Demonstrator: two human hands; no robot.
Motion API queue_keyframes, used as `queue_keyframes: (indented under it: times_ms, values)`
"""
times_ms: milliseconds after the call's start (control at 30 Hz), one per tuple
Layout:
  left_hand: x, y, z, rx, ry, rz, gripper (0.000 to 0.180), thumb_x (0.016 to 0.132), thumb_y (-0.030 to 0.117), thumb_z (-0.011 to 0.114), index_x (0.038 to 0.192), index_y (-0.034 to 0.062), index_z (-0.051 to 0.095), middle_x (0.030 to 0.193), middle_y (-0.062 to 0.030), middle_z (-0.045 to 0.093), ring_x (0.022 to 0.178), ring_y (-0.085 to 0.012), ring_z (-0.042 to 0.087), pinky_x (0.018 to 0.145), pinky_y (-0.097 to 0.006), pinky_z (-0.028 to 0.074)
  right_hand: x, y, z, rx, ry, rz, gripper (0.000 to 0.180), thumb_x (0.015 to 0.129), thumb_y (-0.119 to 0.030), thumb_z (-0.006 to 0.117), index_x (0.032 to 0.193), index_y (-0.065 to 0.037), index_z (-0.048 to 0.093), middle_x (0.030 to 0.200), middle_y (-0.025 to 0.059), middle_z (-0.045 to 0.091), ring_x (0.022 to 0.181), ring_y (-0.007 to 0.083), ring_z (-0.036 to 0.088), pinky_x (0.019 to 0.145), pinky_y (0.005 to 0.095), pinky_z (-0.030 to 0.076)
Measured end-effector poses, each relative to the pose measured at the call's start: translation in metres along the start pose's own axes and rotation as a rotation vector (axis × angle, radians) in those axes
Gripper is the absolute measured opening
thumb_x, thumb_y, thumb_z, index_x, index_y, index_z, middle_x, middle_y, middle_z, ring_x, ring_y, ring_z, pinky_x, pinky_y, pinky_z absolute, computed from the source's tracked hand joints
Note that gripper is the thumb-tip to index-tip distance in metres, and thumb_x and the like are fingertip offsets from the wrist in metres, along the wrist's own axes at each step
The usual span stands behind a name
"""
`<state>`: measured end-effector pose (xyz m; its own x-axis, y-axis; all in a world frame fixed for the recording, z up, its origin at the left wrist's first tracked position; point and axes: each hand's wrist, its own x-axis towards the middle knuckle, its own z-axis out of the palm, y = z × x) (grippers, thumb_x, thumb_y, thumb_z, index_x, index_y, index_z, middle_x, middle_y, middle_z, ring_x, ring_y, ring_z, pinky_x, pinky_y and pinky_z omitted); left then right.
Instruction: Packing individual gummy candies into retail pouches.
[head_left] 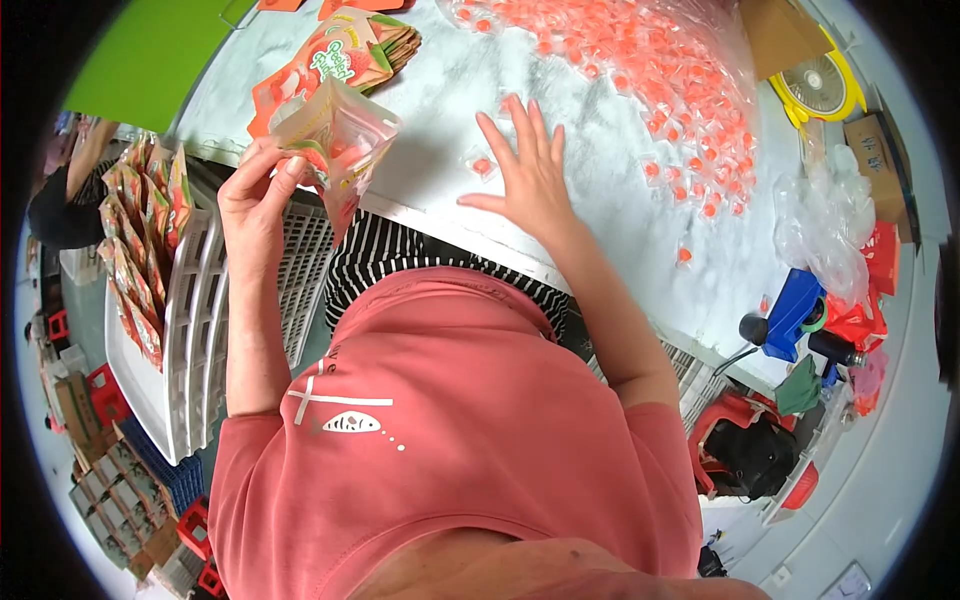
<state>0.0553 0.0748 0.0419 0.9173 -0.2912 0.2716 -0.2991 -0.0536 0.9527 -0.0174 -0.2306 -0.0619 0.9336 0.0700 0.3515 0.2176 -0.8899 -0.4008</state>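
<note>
My left hand (258, 200) pinches the edge of a printed stand-up pouch (352, 135). The pouch's mouth gapes, and some small pinkish-red pieces appear to show inside. Fingers spread, my right hand (538, 178) reaches over the white table (430, 150) and holds nothing I can see. One small clear-wrapped orange-red candy (482, 166) lies beside its thumb and index finger. Another wrapped candy (511, 103) is at its fingertips. Beyond the held pouch, a stack of flat, matching pouches (345, 55) rests on the table.
A large heap of wrapped candies (660, 85) spreads over the table's far right. At left, filled pouches (145, 240) stand in a white tray (185, 400) on stacked crates. To the right are a yellow fan (815, 85), clear plastic bags (825, 215) and a blue tape dispenser (793, 312).
</note>
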Motion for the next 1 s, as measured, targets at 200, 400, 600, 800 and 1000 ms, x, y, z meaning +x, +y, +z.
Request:
queue_keyframes:
  times_ms: [200,400,600,800,1000]
  values:
    - [-0.007,0.008,-0.012,0.009,0.045,0.004,0.015,0.090,0.001,0.067,0.104,-0.0048,0.070,0.100,-0.0056,0.060,0.084,-0.0129,0.060,0.077,-0.026,0.051,0.034,0.025,0.033,-0.149,-0.036,-0.014,0.073,0.078,-0.047,0.076,0.142,-0.023,0.052,0.153,0.0162,0.036,0.142,0.0364,0.030,0.111,0.0602,0.028]
    - [-0.018,0.005,-0.033,0.040,0.096,0.002,0.015,0.090,0.001,0.067,0.103,-0.0053,0.069,0.099,-0.0044,0.059,0.086,-0.0122,0.059,0.076,-0.026,0.049,0.028,0.050,0.022,0.221,-0.022,-0.005,0.040,0.088,-0.033,0.068,0.126,-0.019,0.067,0.133,0.0084,0.058,0.117,0.0261,0.053,0.099,0.0434,0.041]
    - [-0.020,0.000,-0.033,0.029,0.109,-0.014,0.014,0.090,0.001,0.068,0.103,-0.0055,0.069,0.098,-0.0036,0.058,0.087,-0.0114,0.058,0.077,-0.025,0.049,0.000,0.026,-0.014,0.055,-0.050,-0.269,0.043,0.088,-0.030,0.067,0.129,-0.017,0.064,0.127,0.0085,0.060,0.111,0.0268,0.056,0.097,0.0389,0.043]
    - [-0.016,-0.004,-0.033,0.035,0.092,0.001,0.014,0.089,0.000,0.068,0.102,-0.0053,0.069,0.099,-0.0041,0.057,0.088,-0.0122,0.058,0.077,-0.026,0.051,-0.006,0.025,0.009,-0.142,0.042,-0.140,0.046,0.083,-0.036,0.073,0.123,-0.016,0.065,0.106,0.0049,0.060,0.086,0.0197,0.064,0.069,0.0325,0.052]
    - [-0.023,0.002,-0.034,0.012,0.119,-0.002,0.011,0.090,0.001,0.068,0.099,-0.0060,0.069,0.098,-0.0038,0.057,0.084,-0.0118,0.057,0.077,-0.025,0.048,0.028,0.008,0.021,-0.029,0.081,-0.094,0.029,0.082,-0.023,0.077,0.108,-0.014,0.068,0.097,0.0041,0.058,0.064,0.0192,0.064,0.056,0.0342,0.052]
